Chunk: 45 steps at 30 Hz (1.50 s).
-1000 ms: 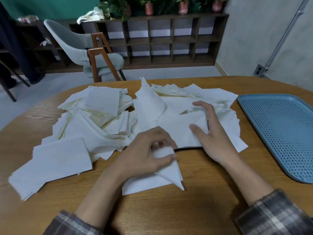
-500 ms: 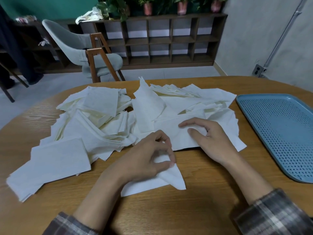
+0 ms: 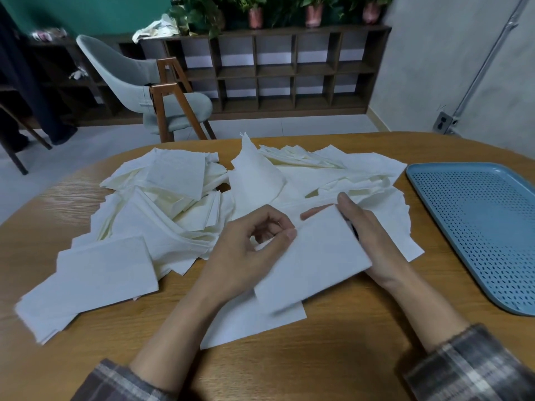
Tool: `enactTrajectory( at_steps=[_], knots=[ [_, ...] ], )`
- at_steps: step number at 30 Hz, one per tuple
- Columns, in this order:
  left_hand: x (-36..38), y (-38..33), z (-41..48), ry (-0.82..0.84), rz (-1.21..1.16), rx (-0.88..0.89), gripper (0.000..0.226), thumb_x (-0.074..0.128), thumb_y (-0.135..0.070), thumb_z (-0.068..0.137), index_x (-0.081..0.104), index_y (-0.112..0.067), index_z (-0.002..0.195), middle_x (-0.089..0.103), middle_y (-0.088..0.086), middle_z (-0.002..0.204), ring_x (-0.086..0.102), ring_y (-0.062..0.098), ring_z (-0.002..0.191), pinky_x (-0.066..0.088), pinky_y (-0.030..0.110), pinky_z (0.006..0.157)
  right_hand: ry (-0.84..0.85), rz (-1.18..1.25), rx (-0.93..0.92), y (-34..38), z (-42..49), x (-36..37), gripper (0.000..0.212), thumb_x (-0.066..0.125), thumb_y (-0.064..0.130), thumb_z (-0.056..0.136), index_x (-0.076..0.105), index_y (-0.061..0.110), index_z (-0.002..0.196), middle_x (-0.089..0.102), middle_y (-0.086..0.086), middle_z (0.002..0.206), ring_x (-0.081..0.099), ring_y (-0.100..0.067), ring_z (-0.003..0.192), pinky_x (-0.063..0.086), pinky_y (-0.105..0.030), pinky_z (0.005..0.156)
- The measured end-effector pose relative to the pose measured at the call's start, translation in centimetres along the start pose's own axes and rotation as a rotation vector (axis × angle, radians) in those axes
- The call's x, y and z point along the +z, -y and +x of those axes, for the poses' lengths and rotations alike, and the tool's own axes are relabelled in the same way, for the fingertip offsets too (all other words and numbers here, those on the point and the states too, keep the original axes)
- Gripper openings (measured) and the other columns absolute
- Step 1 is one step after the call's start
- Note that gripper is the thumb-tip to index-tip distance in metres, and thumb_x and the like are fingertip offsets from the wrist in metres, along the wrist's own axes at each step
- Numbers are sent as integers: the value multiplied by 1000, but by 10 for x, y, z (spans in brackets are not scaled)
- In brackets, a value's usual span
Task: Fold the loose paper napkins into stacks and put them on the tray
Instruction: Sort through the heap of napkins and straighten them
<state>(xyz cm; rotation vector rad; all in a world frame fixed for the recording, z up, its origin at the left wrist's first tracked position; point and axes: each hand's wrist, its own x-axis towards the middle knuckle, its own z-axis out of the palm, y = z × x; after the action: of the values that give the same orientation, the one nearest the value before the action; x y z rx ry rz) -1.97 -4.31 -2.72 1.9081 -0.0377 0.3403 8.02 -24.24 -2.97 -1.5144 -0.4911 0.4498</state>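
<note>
Napkin in work: one white held napkin (image 3: 312, 256), rectangular and tilted, raised off the bench (image 3: 318, 357) just left of the tray; its lower end is blurred.
Left hand (image 3: 249, 250): on the held napkin's edge farther from the tray. Grip: thumb and forefinger pressed together on that edge, pinching the paper; the other fingers are curled in behind.
Right hand (image 3: 367, 235): between the held napkin and the tray. Grip: wrapped on the napkin's tray-side edge, with one fingertip showing past the top edge behind the paper.
Flat napkin (image 3: 252, 322): lying on the bench under the held one, left of the tray and nearer the person.
Loose napkins (image 3: 173, 215): a wide, untidy white heap on the bench, left of the tray. Its nearest sheets lie just beside the tray's left rim; whether they touch it cannot be told.
Squared napkins (image 3: 104, 273): flat rectangular sheets overlapping at the heap's end farthest from the tray.
Tray (image 3: 477, 227): blue, perforated, on the bench at the right edge of view, partly cut off by the frame.
Sleeves: plaid, visible at both wrists.
Background: beyond the tray and bench stand a grey chair (image 3: 139, 79) with wooden legs and a dark cubby shelf (image 3: 289, 70) with potted plants (image 3: 254, 13) on top.
</note>
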Motion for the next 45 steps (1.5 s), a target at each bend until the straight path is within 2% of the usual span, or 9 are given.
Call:
enactTrajectory(
  at_steps=[3,9,19,24,29,34,38,42,45],
  knots=[
    [-2,2,1,-48,36,29,8,77,-20,95,74,-27,91,73,-4,86,65,17,84,47,23,80,35,-9,-31,0,-2,2,60,50,68,98,83,18,106,79,-1,118,71,-17,117,48,-37,106],
    [-3,3,3,-167,73,10,4,78,-24,94,76,-27,91,75,-15,94,68,9,100,51,23,90,35,-166,-92,4,-8,7,16,68,20,99,78,23,112,79,16,112,71,0,108,51,-11,86],
    [-2,3,8,-236,84,-19,5,81,-24,91,77,-25,89,77,-18,92,70,2,99,46,11,86,96,-289,-137,2,-8,13,52,68,21,101,53,48,143,59,31,135,53,7,129,44,-11,101],
    [-1,7,7,-295,124,14,7,83,-27,90,76,-27,92,74,-14,92,68,9,95,49,18,84,73,-306,-194,1,-8,15,66,64,15,104,38,50,153,43,33,152,38,14,141,35,-5,108],
    [-5,6,8,-254,164,7,23,77,-42,92,72,-34,114,69,-20,118,63,-1,113,40,6,86,18,-109,-201,3,-7,9,71,65,4,101,40,45,152,59,21,142,59,-4,131,51,-20,102],
    [-10,6,8,-127,48,-91,26,80,-38,91,72,-42,115,66,-29,110,63,-3,105,50,13,75,-8,-130,-201,4,-6,9,70,65,3,100,36,42,151,62,39,123,63,5,119,53,-15,92],
    [-13,11,10,-164,97,-94,25,81,-36,90,72,-42,113,64,-32,110,62,-1,105,52,18,77,58,-116,-164,5,-7,3,69,79,19,92,45,45,146,61,12,138,63,-7,125,53,-24,99],
    [-14,15,10,-138,124,-80,29,81,-33,91,70,-44,115,65,-28,115,62,-2,109,52,21,86,112,-242,-204,5,-7,3,35,76,10,94,71,25,126,68,22,127,58,1,126,41,-10,100],
    [-10,17,8,-97,298,10,41,84,-31,88,66,-44,123,56,-23,132,55,-1,126,44,16,96,63,-368,-186,-1,-4,3,32,69,2,97,79,28,114,73,24,121,58,8,124,37,-7,101]
  ],
)
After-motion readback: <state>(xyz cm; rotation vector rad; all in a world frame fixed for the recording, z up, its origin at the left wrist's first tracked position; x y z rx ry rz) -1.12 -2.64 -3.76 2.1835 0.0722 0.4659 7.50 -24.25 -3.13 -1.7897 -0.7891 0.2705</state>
